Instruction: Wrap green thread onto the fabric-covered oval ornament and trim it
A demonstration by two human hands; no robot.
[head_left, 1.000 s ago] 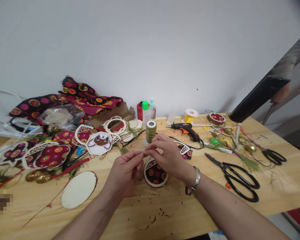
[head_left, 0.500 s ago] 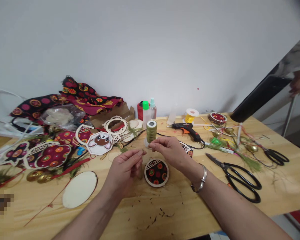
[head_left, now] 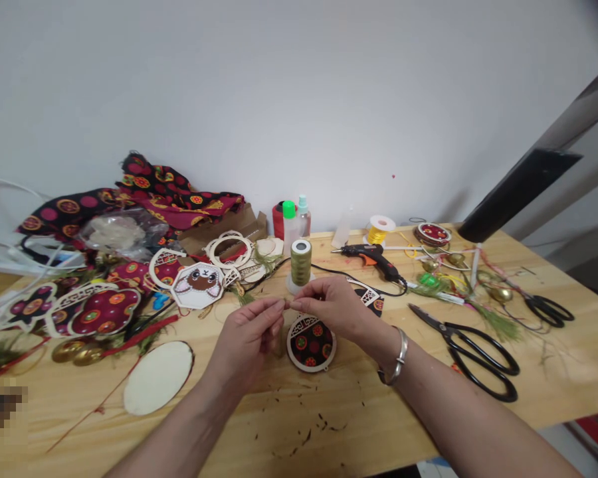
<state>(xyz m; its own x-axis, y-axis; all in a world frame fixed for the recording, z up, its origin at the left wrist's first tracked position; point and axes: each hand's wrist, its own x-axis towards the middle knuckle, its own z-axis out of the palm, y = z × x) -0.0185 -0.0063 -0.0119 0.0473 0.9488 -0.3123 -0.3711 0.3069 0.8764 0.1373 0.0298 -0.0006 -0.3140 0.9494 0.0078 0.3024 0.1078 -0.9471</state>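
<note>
My left hand (head_left: 254,332) and my right hand (head_left: 331,305) meet fingertip to fingertip in a pinch at the middle. Between them is thin olive thread, barely visible, with a faint strand hanging under the left fingers. Just below my right hand a round wooden-rimmed ornament (head_left: 311,345) with dark flowered fabric lies flat on the table. Behind the fingers stands an olive thread spool (head_left: 301,262), its base partly hidden by my right hand. A second fabric piece (head_left: 371,300) shows beyond the right wrist.
Black-handled scissors (head_left: 471,348) and a glue gun (head_left: 371,255) lie to the right, with a yellow spool (head_left: 380,230) behind. On the left are a pale oval disc (head_left: 158,377), a sheep-face plaque (head_left: 198,285) and piled patterned cloth (head_left: 179,192). Bottles (head_left: 290,226) stand against the wall.
My right hand has moved left and slightly down, bringing its fingertips against those of my left hand. Another person's hand at the far right has left the view.
</note>
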